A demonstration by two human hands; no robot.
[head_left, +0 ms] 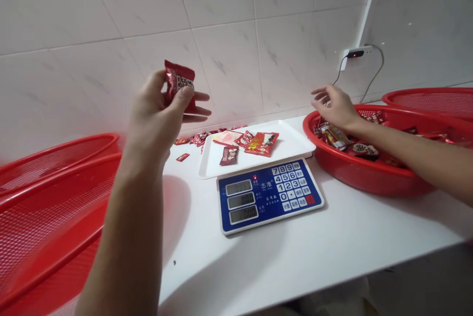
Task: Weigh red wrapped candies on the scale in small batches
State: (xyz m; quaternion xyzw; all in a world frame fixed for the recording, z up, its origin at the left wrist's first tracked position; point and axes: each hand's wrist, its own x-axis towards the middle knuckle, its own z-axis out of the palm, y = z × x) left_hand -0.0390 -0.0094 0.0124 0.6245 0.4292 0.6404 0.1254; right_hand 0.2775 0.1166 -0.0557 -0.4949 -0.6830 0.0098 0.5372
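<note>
My left hand [170,99] grips a red snack packet [181,79] between thumb and fingers, raised left of the scale. Above the near rim of a red plastic basket [332,170], my right hand [332,106] hovers with loosely curled fingers and nothing visible in it. Several wrapped snacks fill that basket, among them a yellow-and-silver packet [336,137]. On the white tray [291,148] of a blue digital scale [271,195] lie several packets, including a dark red packet [229,156] and a larger red-and-yellow packet [261,144].
Loose small packets [199,138] lie behind the tray near the tiled wall [229,59]. Red mesh baskets [44,227] stand at the left, and another red basket [432,101] is at the far right. A power socket with cables [354,54] is on the wall.
</note>
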